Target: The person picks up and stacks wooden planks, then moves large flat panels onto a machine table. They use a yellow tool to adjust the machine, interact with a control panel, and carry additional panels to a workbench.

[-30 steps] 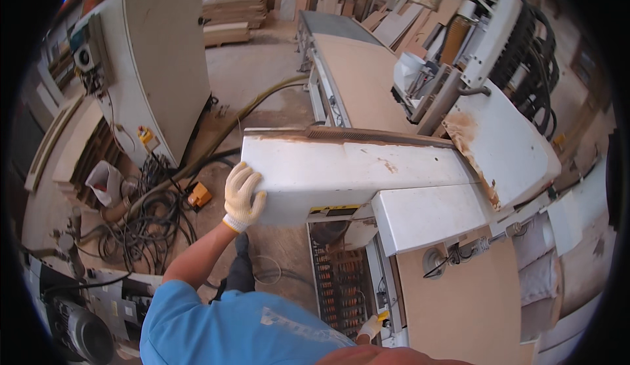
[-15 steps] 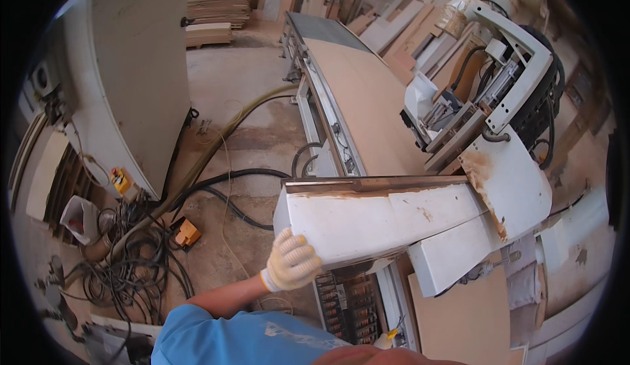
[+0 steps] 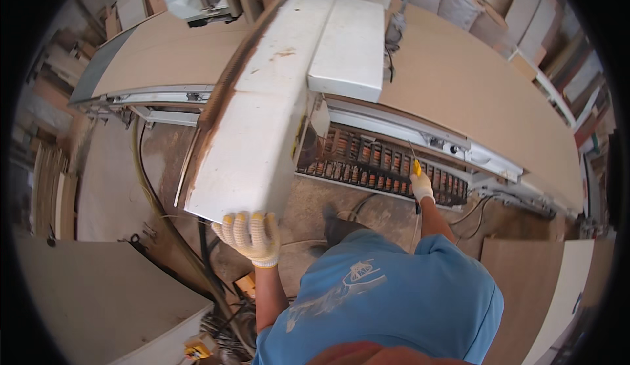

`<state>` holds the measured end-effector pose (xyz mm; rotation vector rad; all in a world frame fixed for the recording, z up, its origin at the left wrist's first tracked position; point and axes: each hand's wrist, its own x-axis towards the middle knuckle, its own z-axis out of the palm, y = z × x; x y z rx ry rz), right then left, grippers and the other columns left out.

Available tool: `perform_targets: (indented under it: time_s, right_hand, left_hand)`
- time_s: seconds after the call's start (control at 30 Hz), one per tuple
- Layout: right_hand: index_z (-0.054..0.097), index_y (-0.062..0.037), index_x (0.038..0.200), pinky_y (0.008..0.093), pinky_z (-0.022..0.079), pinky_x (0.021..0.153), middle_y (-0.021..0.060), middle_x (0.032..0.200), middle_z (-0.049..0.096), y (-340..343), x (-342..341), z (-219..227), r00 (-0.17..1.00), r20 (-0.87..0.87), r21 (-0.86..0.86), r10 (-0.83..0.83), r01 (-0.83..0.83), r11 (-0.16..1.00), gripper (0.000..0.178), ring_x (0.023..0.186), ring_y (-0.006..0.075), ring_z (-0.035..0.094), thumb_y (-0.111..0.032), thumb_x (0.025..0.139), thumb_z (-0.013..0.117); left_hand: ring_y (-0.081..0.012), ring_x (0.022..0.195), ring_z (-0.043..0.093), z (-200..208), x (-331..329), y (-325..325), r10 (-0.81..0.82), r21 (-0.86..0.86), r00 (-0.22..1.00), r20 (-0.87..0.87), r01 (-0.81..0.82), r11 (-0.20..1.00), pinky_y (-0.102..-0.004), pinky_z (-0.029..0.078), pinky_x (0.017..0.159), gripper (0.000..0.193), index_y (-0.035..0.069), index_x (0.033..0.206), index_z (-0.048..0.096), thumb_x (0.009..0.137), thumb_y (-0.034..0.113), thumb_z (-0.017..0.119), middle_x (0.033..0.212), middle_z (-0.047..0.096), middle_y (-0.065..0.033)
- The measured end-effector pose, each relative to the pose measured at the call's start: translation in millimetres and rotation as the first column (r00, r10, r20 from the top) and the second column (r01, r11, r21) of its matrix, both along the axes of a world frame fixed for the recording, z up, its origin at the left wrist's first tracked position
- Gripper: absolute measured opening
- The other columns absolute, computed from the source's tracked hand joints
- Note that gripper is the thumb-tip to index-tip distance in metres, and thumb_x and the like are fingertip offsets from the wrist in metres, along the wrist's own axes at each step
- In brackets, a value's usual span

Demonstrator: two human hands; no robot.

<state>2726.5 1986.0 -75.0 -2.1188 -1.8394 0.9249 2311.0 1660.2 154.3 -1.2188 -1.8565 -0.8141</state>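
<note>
- The white panel [image 3: 262,122], a long board with a scorched brown edge along its left side, runs from lower centre-left of the frame up toward the top centre; its long axis tilts slightly rightward as it rises.
- The left hand [image 3: 249,234], in a knit glove, is closed over the panel's near short end, fingers curled over the edge. The panel extends straight away from this hand, up-frame.
- The right hand [image 3: 421,184], also gloved, sits right of centre, well apart from the panel. It is wrapped around a yellow-handled tool [image 3: 416,167], apparently a screwdriver, its tip hidden against the slotted machine rack [image 3: 380,165].
- The left hand is clearly nearer the panel; the right is occupied at the rack.
- The panel's far end overlaps the machine bench [image 3: 472,102], beside a smaller white cover [image 3: 348,50].
</note>
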Motion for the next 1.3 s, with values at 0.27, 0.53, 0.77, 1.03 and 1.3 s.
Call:
perform_targets:
  time_s: [0.27,0.53,0.77,1.03,1.3]
  right_hand:
    - [0.063,-0.0032,0.129,0.0493,0.05,0.093,0.0231,0.122,0.07,15,-112,8,0.951,-0.206,-0.2,0.23,-0.271,0.941,0.043,0.112,0.0422,0.066,-0.036,0.102,0.055]
    - [0.062,-0.0019,0.123,0.0529,0.051,0.093,0.0245,0.117,0.071,77,-54,-50,0.998,-0.048,-0.174,0.052,-0.059,0.983,0.043,0.11,0.0425,0.067,-0.038,0.101,0.058]
    - [0.06,-0.0033,0.124,0.0524,0.054,0.095,0.0265,0.114,0.072,126,124,-100,0.812,0.007,-0.033,-0.583,0.583,0.812,0.045,0.109,0.0436,0.069,-0.04,0.098,0.059]
    - [0.061,-0.0014,0.12,0.0526,0.054,0.093,0.0293,0.108,0.071,142,152,-139,0.876,-0.071,-0.028,-0.478,0.477,0.878,0.042,0.106,0.0465,0.068,-0.036,0.096,0.061]
    - [0.059,-0.0046,0.125,0.0528,0.054,0.091,0.0274,0.113,0.071,127,76,-143,0.995,-0.102,-0.076,0.009,-0.017,0.997,0.044,0.107,0.0453,0.067,-0.036,0.095,0.066]
  left_hand:
    - [-0.0446,0.128,0.053,-9,-12,-5,0.069,-0.023,0.988,-0.137,-0.073,0.997,-0.065,0.042,0.109,0.032,-0.001,0.119,0.06,0.093,0.013,0.073,0.127,0.058,-0.0197]
    - [-0.0426,0.123,0.059,-23,-27,0,0.172,0.013,0.949,-0.266,-0.175,0.985,-0.0552,0.05,0.103,0.038,-0.005,0.122,0.064,0.1,0.026,0.072,0.129,0.061,-0.0222]
    - [-0.0383,0.108,0.064,-15,-14,25,0.386,-0.021,0.876,-0.29,-0.409,0.912,-0.0532,0.052,0.093,0.026,0.003,0.108,0.068,0.106,0.028,0.061,0.113,0.067,-0.0177]
    - [-0.0396,0.061,0.051,-15,-38,53,0.569,0.128,0.789,-0.23,-0.555,0.822,-0.0509,0.043,0.057,0.043,0.004,0.066,0.058,0.106,0.019,0.055,0.069,0.056,-0.018]
    - [-0.035,0.089,0.064,-50,-96,26,0.48,0.023,0.859,0.176,-0.491,0.871,-0.0491,0.051,0.079,0.028,0.0,0.091,0.071,0.105,0.021,0.057,0.092,0.069,-0.019]
